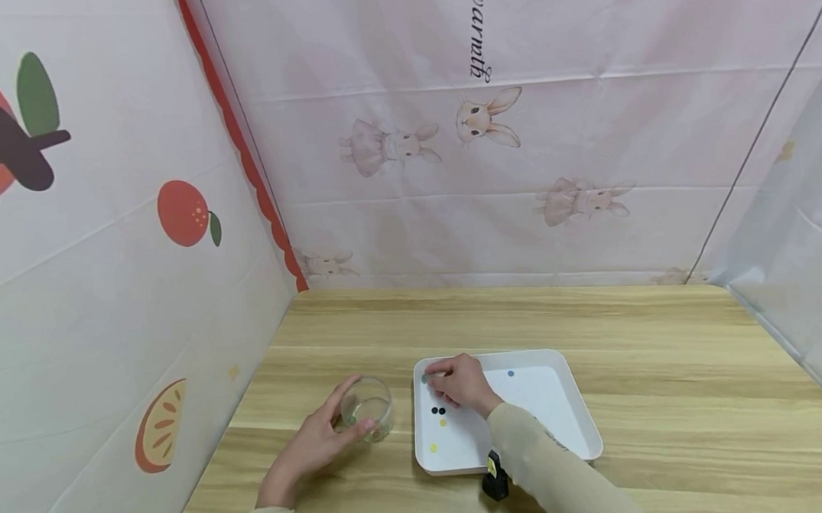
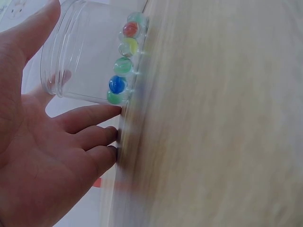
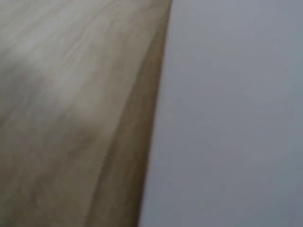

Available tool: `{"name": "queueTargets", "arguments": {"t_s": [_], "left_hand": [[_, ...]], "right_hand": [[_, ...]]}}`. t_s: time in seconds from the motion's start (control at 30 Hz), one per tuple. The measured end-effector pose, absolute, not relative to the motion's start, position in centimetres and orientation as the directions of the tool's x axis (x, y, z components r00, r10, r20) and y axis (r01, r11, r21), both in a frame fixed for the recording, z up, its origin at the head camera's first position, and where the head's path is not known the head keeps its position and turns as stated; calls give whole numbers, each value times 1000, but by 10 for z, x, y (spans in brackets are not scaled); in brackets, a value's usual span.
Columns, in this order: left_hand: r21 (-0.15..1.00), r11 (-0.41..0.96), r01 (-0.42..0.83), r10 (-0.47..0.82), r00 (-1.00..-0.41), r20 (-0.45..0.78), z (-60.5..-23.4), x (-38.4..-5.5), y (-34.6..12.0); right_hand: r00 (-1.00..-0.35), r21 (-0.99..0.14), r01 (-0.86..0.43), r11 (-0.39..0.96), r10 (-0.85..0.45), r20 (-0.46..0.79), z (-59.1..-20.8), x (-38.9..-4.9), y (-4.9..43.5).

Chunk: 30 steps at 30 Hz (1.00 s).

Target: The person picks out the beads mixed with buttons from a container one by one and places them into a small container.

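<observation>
My left hand (image 1: 320, 438) holds a clear round jar (image 1: 367, 411) by its side, thumb and index finger spread around it. In the left wrist view, several glass marbles (image 2: 123, 65) lie at the jar's bottom, in green, blue, red and yellow; that hand's lower fingers (image 2: 102, 137) reach down to the tabletop. Over the far left corner of a white tray (image 1: 528, 412), my right hand (image 1: 463, 384) pinches a small blue-grey round piece (image 1: 425, 378) between thumb and index fingertips. Two black pieces (image 1: 438, 411) and two yellow pieces (image 1: 442, 423) lie below that hand in the tray.
A small blue piece (image 1: 510, 373) sits near the tray's far side. The wooden table (image 1: 663, 352) extends beyond the tray to printed cloth walls (image 1: 410, 233) at the back and sides. Only tabletop and the white tray wall (image 3: 227, 118) show in the right wrist view.
</observation>
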State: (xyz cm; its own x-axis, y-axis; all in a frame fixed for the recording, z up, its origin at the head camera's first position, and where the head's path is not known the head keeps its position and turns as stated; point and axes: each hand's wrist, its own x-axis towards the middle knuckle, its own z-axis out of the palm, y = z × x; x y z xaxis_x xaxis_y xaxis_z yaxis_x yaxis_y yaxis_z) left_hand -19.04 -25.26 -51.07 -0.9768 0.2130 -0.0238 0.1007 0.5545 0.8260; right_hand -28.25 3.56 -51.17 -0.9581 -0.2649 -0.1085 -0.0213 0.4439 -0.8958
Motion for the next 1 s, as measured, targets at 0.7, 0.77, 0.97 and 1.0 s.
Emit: {"name": "queueTargets", "arguments": {"t_s": [0.7,0.77,0.97,1.0], "left_hand": [[821,560,111,224,-974,-21,-510,-191,-252],[820,562,109,222,-975,-22,-510,-191,-252],[820,564,98,216,-976,-31,-511,-191,-252],[820,564,97,216,-976,-33,-511,-191,-252]], "right_hand": [[-967,-859,-114,498,-255,-20,-515,-281,33],[-966,-878,-106,468,-258,-21,-514,-281,35],[-970,-900,-109,422,-243,4,-512,-283,41],[-971,-902,-114,416,-240,12,-511,-283,41]]}}
